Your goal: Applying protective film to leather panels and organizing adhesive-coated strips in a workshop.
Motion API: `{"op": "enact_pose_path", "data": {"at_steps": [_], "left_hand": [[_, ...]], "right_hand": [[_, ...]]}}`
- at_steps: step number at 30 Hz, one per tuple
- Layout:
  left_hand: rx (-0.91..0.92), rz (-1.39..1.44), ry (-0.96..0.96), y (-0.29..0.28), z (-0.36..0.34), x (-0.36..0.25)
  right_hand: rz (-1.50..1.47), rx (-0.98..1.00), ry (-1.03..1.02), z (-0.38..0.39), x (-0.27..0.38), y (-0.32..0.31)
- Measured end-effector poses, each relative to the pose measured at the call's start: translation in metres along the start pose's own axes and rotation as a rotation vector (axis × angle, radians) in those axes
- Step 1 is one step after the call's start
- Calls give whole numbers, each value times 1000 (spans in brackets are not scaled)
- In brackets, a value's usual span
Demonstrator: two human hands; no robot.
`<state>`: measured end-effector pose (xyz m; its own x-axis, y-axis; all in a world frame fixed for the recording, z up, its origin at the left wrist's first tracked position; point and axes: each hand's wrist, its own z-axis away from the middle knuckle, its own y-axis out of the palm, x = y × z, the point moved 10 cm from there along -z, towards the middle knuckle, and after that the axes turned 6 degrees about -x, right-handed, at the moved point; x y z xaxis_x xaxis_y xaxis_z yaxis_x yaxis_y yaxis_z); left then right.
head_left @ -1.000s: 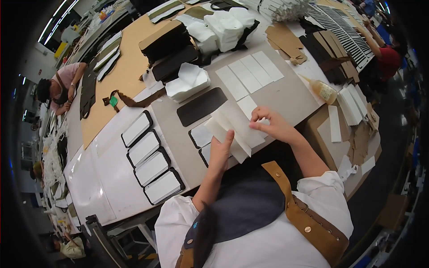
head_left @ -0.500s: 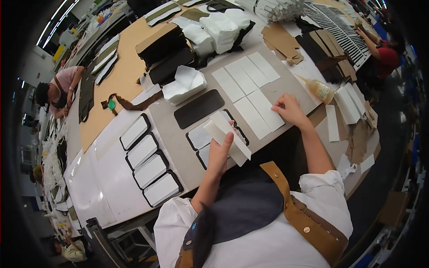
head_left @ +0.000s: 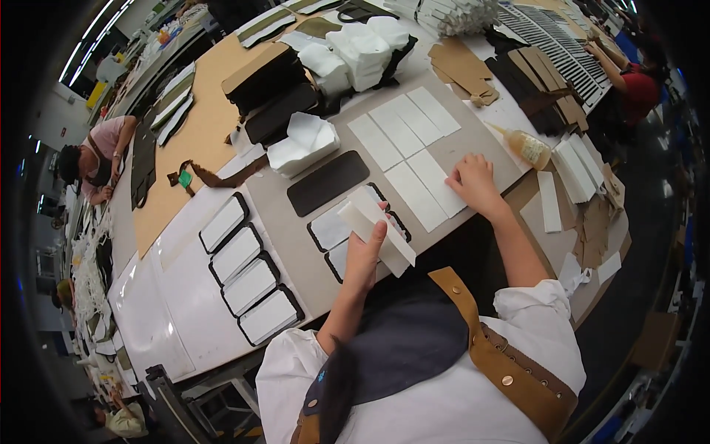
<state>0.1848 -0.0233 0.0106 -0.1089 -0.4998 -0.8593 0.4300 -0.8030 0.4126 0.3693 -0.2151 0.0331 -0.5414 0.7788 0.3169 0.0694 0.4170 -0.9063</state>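
My left hand (head_left: 364,255) is closed around a small stack of white rectangular strips (head_left: 379,228), thumb on top. Beneath it lie black-edged pieces with white panels (head_left: 329,224), partly hidden by the hand and the strips. My right hand (head_left: 477,183) has its fingers bent and a little apart, with nothing visible in them. Its fingertips rest at the right edge of white panels (head_left: 416,194) laid out in two rows on the grey board (head_left: 325,285). A plain dark rounded piece (head_left: 328,183) lies beyond my left hand.
Several black-edged white pieces (head_left: 248,270) form a column at left. Farther off stand a white stack (head_left: 303,152) and dark stacks (head_left: 270,81). A glue bottle (head_left: 526,148) lies at right, near more white strips (head_left: 577,170). Co-workers are at far left and far right.
My right hand has shifted slightly over the right edge of the white panels, and its fingers have spread a little. My left hand keeps its hold on the strips.
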Motion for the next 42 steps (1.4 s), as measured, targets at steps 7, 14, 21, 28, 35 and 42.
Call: {"op": "enact_pose_path", "data": {"at_steps": [7, 14, 21, 28, 35, 42], "left_hand": [[-18, -38, 37, -3, -6, 5], [-23, -125, 115, 1, -4, -2], [9, 125, -37, 8, 4, -3], [55, 77, -64, 15, 5, 3], [66, 91, -65, 14, 3, 8], [-34, 132, -39, 10, -3, 7]], "right_hand": [[-787, 152, -173, 25, 111, -23], [-867, 112, -164, 20, 115, -33], [-572, -99, 261, -5, -56, -29], [-256, -44, 259, 1, -82, -3], [-88, -48, 234, 0, -66, -8], [-542, -83, -93, 16, 63, -27]]}}
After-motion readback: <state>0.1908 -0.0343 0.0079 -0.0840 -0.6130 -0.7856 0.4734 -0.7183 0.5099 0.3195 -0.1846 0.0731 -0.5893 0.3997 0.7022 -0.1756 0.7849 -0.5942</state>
